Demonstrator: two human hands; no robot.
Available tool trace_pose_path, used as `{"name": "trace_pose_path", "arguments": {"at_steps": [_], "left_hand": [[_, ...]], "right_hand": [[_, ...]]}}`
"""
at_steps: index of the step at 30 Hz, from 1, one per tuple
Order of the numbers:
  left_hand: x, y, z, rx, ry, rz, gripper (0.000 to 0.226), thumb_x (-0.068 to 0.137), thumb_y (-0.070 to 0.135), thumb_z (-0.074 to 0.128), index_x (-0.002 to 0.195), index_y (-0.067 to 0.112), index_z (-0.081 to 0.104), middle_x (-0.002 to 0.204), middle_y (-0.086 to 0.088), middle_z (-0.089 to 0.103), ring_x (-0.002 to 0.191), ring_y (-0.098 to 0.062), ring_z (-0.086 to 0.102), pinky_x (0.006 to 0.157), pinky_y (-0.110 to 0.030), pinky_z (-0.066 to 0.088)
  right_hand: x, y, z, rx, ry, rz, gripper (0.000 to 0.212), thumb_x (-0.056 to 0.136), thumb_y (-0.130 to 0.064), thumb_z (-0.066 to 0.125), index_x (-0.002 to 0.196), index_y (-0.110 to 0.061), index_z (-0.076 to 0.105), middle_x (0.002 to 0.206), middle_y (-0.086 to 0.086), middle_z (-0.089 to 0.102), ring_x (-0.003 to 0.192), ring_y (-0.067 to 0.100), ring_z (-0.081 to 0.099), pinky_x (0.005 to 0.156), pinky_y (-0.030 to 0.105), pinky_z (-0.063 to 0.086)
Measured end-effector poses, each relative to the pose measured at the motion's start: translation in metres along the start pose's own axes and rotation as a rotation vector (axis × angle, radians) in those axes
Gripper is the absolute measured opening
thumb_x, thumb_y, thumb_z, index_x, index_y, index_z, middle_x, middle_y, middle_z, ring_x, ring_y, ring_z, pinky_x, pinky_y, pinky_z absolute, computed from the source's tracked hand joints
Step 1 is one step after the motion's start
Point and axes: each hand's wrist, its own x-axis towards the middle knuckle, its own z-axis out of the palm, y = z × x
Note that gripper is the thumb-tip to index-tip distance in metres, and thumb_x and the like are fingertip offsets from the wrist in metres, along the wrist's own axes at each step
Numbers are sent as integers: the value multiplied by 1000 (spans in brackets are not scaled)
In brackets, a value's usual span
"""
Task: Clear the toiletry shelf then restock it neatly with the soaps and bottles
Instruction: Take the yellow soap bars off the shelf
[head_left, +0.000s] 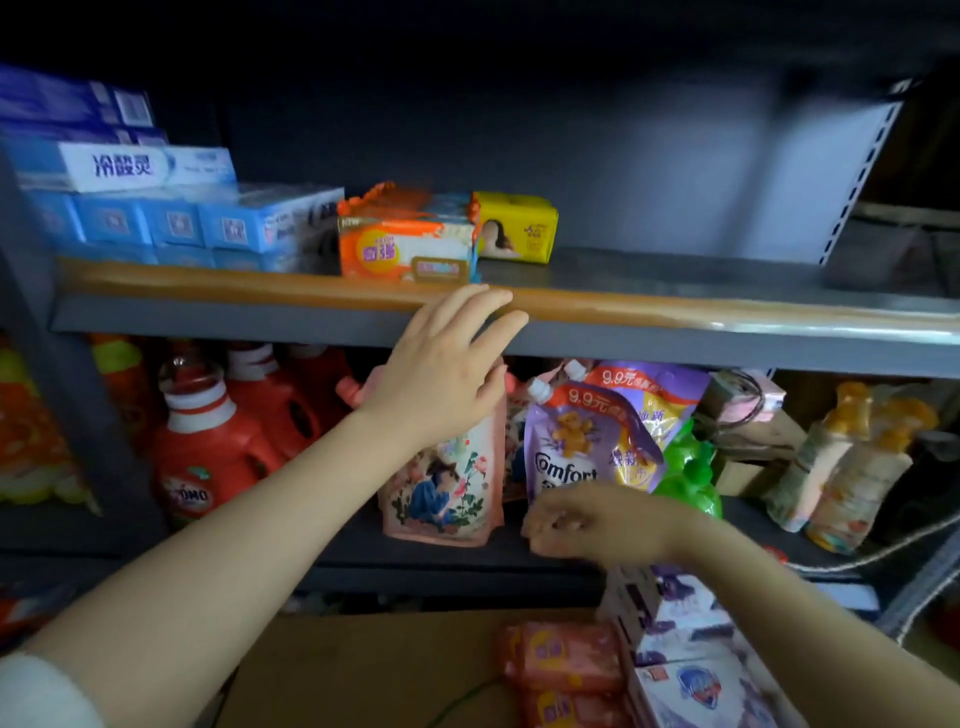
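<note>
The toiletry shelf (675, 283) carries an orange soap pack (405, 244), a yellow soap pack (517, 226) and blue toothpaste boxes (171, 218) at its left. My left hand (447, 369) is raised with straight fingers just below the shelf's front lip, holding nothing. My right hand (587, 519) hangs lower with loosely curled fingers and is empty, above a cardboard box (363, 670) that holds pink soap packs (566, 660) and white-purple soap boxes (685, 675).
The lower shelf holds red detergent bottles (208, 447), a floral refill pouch (447, 483), purple Comfort pouches (576, 452), a green bag (691, 467) and wrapped bottles (852, 467). A grey upright (852, 171) bounds the shelf at right.
</note>
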Motion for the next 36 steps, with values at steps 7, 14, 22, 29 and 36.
{"name": "trace_pose_path", "arguments": {"at_steps": [7, 14, 22, 29, 36], "left_hand": [[52, -28, -24, -6, 117, -35, 37, 80, 22, 48, 112, 6, 61, 112, -11, 60, 108, -29, 49, 88, -41, 43], [107, -51, -29, 139, 7, -74, 28, 83, 19, 60, 109, 8, 63, 111, -10, 58, 110, -29, 50, 83, -43, 48], [171, -61, -1, 159, -288, -248, 28, 93, 12, 43, 119, 19, 53, 121, -3, 49, 116, -23, 39, 86, -34, 39], [209, -69, 55, 228, -628, -339, 51, 85, -7, 50, 130, 15, 45, 131, -10, 43, 118, -29, 45, 92, -39, 45], [213, -86, 86, 278, -783, -377, 50, 86, 11, 62, 133, 10, 44, 133, -11, 43, 117, -30, 49, 92, -38, 47]], "right_hand": [[1, -42, -144, 297, 870, -268, 16, 92, -12, 56, 78, -8, 62, 58, -2, 57, 54, 12, 51, 53, 21, 42], [130, -12, -227, -417, 696, 111, 44, 97, -14, 43, 141, -9, 38, 144, 14, 41, 129, 29, 42, 104, 33, 32], [153, 16, -244, -642, 495, 282, 55, 94, -33, 50, 143, -16, 32, 144, 12, 37, 129, 31, 41, 104, 44, 40], [87, 45, -253, -610, 462, 316, 44, 86, -34, 62, 121, -10, 49, 123, 13, 55, 111, 29, 53, 83, 32, 43], [78, 45, -234, -511, 427, 185, 59, 82, -35, 67, 133, -16, 42, 132, 9, 50, 117, 27, 49, 96, 35, 42]]}}
